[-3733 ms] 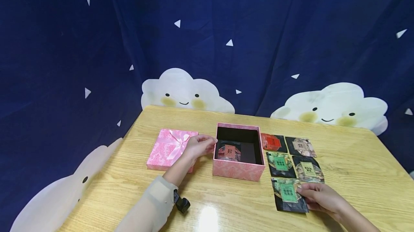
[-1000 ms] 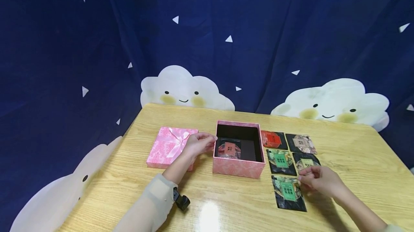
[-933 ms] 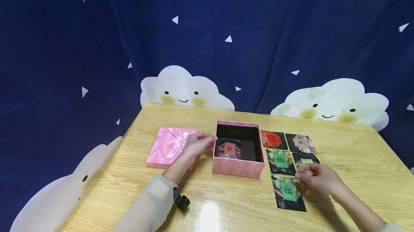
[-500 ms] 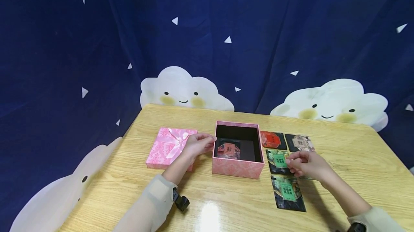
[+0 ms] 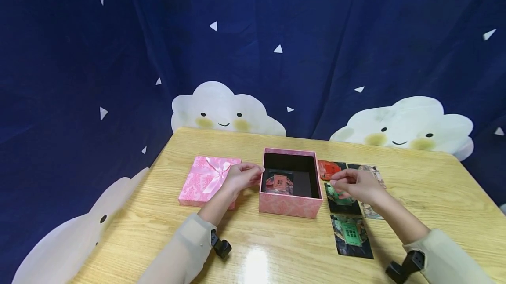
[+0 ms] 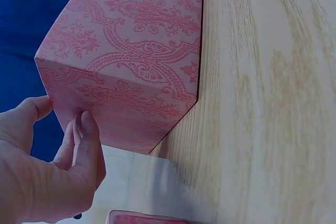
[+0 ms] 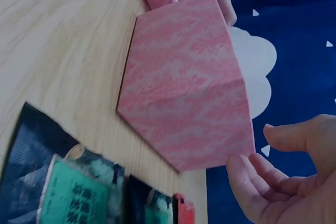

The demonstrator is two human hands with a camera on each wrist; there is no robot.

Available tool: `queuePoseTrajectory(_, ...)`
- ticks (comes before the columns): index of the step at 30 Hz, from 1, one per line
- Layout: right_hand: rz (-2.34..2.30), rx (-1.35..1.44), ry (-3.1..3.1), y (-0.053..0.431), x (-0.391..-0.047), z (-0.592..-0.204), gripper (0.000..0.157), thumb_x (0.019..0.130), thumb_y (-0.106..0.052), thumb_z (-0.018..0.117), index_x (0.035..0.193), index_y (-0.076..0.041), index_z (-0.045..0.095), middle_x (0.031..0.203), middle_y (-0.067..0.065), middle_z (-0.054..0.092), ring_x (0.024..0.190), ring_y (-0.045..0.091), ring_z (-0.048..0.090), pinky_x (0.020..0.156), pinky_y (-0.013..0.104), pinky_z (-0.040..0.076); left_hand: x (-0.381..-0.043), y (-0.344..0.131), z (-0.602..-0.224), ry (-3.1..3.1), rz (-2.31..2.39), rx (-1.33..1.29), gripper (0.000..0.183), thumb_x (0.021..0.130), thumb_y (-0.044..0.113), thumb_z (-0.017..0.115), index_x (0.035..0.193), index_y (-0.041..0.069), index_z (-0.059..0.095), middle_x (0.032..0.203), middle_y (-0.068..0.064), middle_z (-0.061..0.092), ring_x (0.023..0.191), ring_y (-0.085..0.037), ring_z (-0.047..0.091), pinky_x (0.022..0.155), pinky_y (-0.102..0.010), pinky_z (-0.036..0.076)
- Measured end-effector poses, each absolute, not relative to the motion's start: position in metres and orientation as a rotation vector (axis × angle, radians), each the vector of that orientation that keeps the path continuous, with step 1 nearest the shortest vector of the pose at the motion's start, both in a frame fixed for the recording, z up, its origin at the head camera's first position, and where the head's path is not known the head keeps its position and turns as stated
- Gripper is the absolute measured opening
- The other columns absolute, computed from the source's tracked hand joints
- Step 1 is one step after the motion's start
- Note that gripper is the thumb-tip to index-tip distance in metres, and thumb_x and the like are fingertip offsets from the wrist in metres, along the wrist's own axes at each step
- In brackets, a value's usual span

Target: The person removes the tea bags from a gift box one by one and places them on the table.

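Observation:
My left hand (image 5: 242,177) holds the left rim of the pink patterned box (image 5: 290,207). In the left wrist view the thumb is at the top edge and the fingers (image 6: 86,135) lie against the outer wall. The box stands uncovered, with one black sachet (image 5: 280,183) with a red label flat inside. My right hand (image 5: 361,186) hovers over the back green-label sachet (image 5: 341,205), just right of the box, its fingers loosely bent and nothing held. In the right wrist view its fingertips overlap the box's edge. Nearer the front lies another green-label sachet (image 5: 352,234).
The pink lid (image 5: 199,183) with a ribbon bow lies left of the box, behind my left forearm. A red-label sachet (image 5: 328,169) and a pale one (image 5: 373,171) lie at the back right. Another sachet (image 5: 371,212) is mostly hidden under my right wrist.
My right hand has let go of the front green-label sachet and moved back and left toward the box. The left hand stays at the box's rim.

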State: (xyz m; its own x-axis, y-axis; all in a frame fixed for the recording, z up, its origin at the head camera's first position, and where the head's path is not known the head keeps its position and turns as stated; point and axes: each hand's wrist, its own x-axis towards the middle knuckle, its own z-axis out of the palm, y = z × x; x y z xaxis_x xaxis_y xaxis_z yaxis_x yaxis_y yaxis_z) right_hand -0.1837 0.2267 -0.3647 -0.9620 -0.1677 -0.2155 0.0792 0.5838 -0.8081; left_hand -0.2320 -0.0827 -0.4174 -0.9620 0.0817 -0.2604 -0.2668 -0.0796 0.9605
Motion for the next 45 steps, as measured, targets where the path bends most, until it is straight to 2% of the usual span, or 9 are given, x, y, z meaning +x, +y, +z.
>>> queuePoseTrajectory(8, -1.262, -0.051, 2.574, 0.21, -0.192, -0.351, 0.042, 0.093, -0.032, 0.062, 0.118, 0.001, 0.058, 0.099, 0.006, 0.07, 0.08, 0.009, 0.065, 0.07, 0.026, 0.059, -0.233, -0.084, -0.419, 1.959, 2.128, -0.195, 0.021, 0.085, 0.009, 0.067, 0.101, -0.004, 0.065, 0.087, -0.01, 0.071, 0.069, -0.006, 0.064, 0.092, -0.04, 0.059)
queuePoseTrajectory(15, -1.295, -0.107, 2.561, 0.198, -0.199, -0.338, 0.042, 0.094, -0.027, 0.061, 0.122, 0.004, 0.056, 0.102, 0.009, 0.069, 0.081, 0.004, 0.064, 0.072, 0.021, 0.059, -0.234, -0.083, -0.421, 1.989, 2.135, -0.166, 0.023, 0.085, 0.009, 0.067, 0.102, -0.007, 0.065, 0.086, -0.007, 0.07, 0.07, -0.005, 0.064, 0.086, -0.035, 0.061)
queuePoseTrajectory(19, -1.31, -0.102, 2.544, 0.188, -0.203, -0.331, 0.043, 0.094, -0.028, 0.061, 0.124, 0.003, 0.056, 0.105, 0.012, 0.067, 0.081, 0.005, 0.062, 0.072, 0.019, 0.059, -0.233, -0.082, -0.42, 1.989, 2.139, -0.165, 0.022, 0.085, 0.008, 0.066, 0.101, -0.007, 0.065, 0.084, -0.006, 0.07, 0.069, -0.006, 0.064, 0.086, -0.036, 0.061)
queuePoseTrajectory(23, -1.312, -0.111, 2.536, 0.178, -0.209, -0.326, 0.041, 0.094, -0.026, 0.06, 0.123, 0.003, 0.056, 0.105, 0.012, 0.067, 0.08, 0.007, 0.063, 0.07, 0.019, 0.058, -0.232, -0.082, -0.418, 1.991, 2.138, -0.17, 0.02, 0.085, 0.007, 0.066, 0.1, -0.006, 0.065, 0.087, -0.009, 0.071, 0.069, -0.005, 0.064, 0.086, -0.037, 0.061)
queuePoseTrajectory(30, -1.329, -0.126, 2.445, 0.164, -0.223, -0.323, 0.043, 0.095, -0.025, 0.059, 0.125, 0.006, 0.054, 0.116, 0.019, 0.066, 0.091, 0.011, 0.068, 0.09, 0.033, 0.06, -0.231, -0.083, -0.418, 1.993, 2.129, -0.173, 0.022, 0.085, 0.008, 0.066, 0.102, -0.006, 0.065, 0.092, -0.012, 0.072, 0.07, -0.006, 0.064, 0.09, -0.039, 0.06)
queuePoseTrajectory(35, -1.362, -0.14, 2.327, 0.157, -0.234, -0.324, 0.045, 0.098, -0.023, 0.055, 0.128, 0.01, 0.049, 0.126, 0.025, 0.06, 0.096, 0.01, 0.067, 0.093, 0.032, 0.058, -0.232, -0.083, -0.419, 1.996, 2.127, -0.17, 0.024, 0.085, 0.01, 0.067, 0.103, -0.006, 0.065, 0.091, -0.01, 0.071, 0.071, -0.006, 0.064, 0.09, -0.038, 0.06)
queuePoseTrajectory(38, -1.414, -0.121, 2.235, 0.154, -0.24, -0.325, 0.047, 0.098, -0.022, 0.054, 0.13, 0.012, 0.045, 0.119, 0.021, 0.064, 0.092, 0.007, 0.066, 0.093, 0.03, 0.058, -0.231, -0.083, -0.419, 1.997, 2.123, -0.172, 0.023, 0.085, 0.01, 0.067, 0.103, -0.006, 0.065, 0.088, -0.007, 0.071, 0.071, -0.006, 0.064, 0.087, -0.036, 0.061)
queuePoseTrajectory(42, -1.483, -0.077, 2.128, 0.151, -0.246, -0.328, 0.047, 0.098, -0.017, 0.053, 0.131, 0.014, 0.042, 0.096, 0.003, 0.067, 0.083, 0.003, 0.067, 0.086, 0.023, 0.06, -0.23, -0.083, -0.418, 2.001, 2.125, -0.156, 0.022, 0.086, 0.008, 0.065, 0.102, -0.007, 0.065, 0.087, -0.009, 0.071, 0.07, -0.005, 0.064, 0.083, -0.033, 0.062)
queuePoseTrajectory(45, -1.494, -0.055, 2.079, 0.148, -0.25, -0.33, 0.048, 0.098, -0.018, 0.053, 0.132, 0.014, 0.04, 0.086, -0.004, 0.067, 0.081, 0.003, 0.067, 0.08, 0.02, 0.06, -0.23, -0.083, -0.418, 2.004, 2.132, -0.144, 0.022, 0.086, 0.007, 0.063, 0.102, -0.009, 0.065, 0.087, -0.01, 0.071, 0.068, -0.005, 0.063, 0.081, -0.032, 0.062)
